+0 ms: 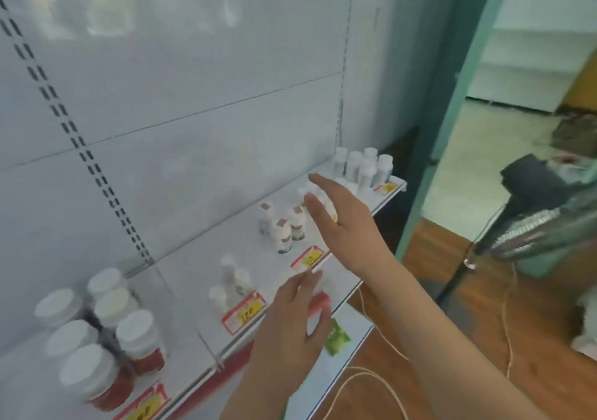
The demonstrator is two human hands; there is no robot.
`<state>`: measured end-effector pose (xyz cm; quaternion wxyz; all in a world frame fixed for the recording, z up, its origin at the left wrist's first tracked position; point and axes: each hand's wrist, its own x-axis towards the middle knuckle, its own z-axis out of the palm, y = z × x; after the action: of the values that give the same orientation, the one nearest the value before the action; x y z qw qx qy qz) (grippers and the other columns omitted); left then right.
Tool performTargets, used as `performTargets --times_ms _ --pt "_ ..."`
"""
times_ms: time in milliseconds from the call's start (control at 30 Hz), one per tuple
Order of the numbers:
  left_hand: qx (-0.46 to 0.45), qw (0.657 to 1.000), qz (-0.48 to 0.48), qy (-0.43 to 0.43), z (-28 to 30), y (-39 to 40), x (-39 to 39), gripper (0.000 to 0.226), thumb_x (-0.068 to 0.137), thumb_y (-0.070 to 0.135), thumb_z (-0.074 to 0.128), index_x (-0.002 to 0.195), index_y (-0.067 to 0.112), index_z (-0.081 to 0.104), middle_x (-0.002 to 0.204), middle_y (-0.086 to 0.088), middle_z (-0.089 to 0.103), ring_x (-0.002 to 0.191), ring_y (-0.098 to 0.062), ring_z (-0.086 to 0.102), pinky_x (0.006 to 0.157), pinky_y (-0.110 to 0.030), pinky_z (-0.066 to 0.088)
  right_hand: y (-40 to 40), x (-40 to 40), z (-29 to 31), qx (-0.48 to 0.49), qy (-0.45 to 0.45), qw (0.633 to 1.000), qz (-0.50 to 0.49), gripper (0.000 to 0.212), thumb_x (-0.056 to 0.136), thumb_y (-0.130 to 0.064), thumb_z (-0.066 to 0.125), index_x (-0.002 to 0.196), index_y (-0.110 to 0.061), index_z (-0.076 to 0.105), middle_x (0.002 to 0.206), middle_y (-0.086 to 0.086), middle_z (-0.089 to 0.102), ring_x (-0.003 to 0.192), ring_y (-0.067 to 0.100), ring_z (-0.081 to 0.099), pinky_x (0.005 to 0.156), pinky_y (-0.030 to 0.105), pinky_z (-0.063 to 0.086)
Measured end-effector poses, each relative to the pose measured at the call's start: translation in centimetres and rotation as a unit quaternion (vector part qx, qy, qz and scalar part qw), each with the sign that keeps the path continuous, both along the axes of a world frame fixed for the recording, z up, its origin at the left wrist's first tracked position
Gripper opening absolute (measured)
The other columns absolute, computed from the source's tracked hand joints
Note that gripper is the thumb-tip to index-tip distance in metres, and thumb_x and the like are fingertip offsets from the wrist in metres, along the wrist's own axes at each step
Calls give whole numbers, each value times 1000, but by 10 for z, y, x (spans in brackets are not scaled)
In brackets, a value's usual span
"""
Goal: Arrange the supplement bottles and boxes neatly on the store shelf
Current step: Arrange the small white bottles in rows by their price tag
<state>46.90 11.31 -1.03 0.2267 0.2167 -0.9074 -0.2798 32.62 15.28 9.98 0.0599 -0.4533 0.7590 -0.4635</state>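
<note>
On the white shelf, the right hand pinches a small white bottle just beside three brown-labelled bottles; the left hand hovers spread, holding nothing. Setting it down carelessly could topple those close neighbours.

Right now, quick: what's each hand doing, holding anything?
Left hand: open, fingers straight, holding nothing, raised before the shelf edge.
Right hand: grips a small white bottle, partly hidden.
</note>
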Motion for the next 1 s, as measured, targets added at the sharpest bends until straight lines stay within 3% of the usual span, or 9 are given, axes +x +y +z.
performTargets --times_ms 67,133,233,333,433,600,700,833,1000 --pt "9 999 -48 -9 1 -6 -29 57 95 61 31 148 40 32 152 22 29 121 32 23 96 4 23 13 -28 -1 0 -8 999 -51 52 99 -53 41 147 -32 42 152 -15 41 136 -1 37 106 11 23" --pt "8 997 -81 -8 3 -11 -57 52 99 52 40 149 41 29 152 25 26 118 38 12 95 2 21 26 -55 -4 1 -6 996 -88 52 100 -51 42 148 -31 41 152 -15 42 138 2 36 106 16 23" --pt "4 995 -96 -3 2 -17 -95 50 99 49 40 148 41 31 147 25 30 133 15 26 101 -11 32 39 -95 -14 18 5 992 -128 53 100 -53 39 148 -32 40 153 -16 42 139 4 37 105 18 25" --pt "26 995 -97 -2 0 -25 -132 50 96 54 37 145 44 31 145 24 33 127 -5 48 101 -24 46 39 -139 -26 13 -13 989 -150 52 100 -54 35 147 -32 42 150 -16 46 136 6 41 109 23 30" --pt "11 998 -60 -3 -7 -36 -167 49 99 45 41 147 38 34 147 22 33 134 -1 37 106 -22 39 21 -185 -38 -3 -26 988 -149 50 102 -53 32 145 -31 46 147 -14 49 132 3 44 105 21 32" --pt "-3 999 45 0 -27 -54 -235 51 93 46 40 143 37 43 141 21 43 130 0 41 97 -13 39 -29 -268 -56 0 -48 998 -50 49 101 -51 36 144 -30 46 144 -13 51 116 -1 48 101 21 34" --pt "10 993 114 -6 -29 -52 -265 47 95 42 42 142 37 45 138 22 43 127 3 42 91 1 30 -54 -309 -64 23 -42 999 20 45 102 -47 41 142 -28 48 141 -12 53 123 2 50 104 23 37" --pt "20 982 185 -21 -27 -52 -288 45 95 41 42 139 35 49 137 20 46 128 1 43 96 -3 29 -77 -337 -85 64 -14 991 114 32 101 -28 50 133 -26 54 132 -7 58 118 6 53 106 29 43" --pt "6 967 254 -32 -25 -53 -286 38 96 29 51 133 29 55 134 15 49 125 -3 46 97 2 23 -97 -350 -122 132 95 960 228 31 95 -12 54 126 -20 56 128 -3 54 118 11 50 101 27 40"
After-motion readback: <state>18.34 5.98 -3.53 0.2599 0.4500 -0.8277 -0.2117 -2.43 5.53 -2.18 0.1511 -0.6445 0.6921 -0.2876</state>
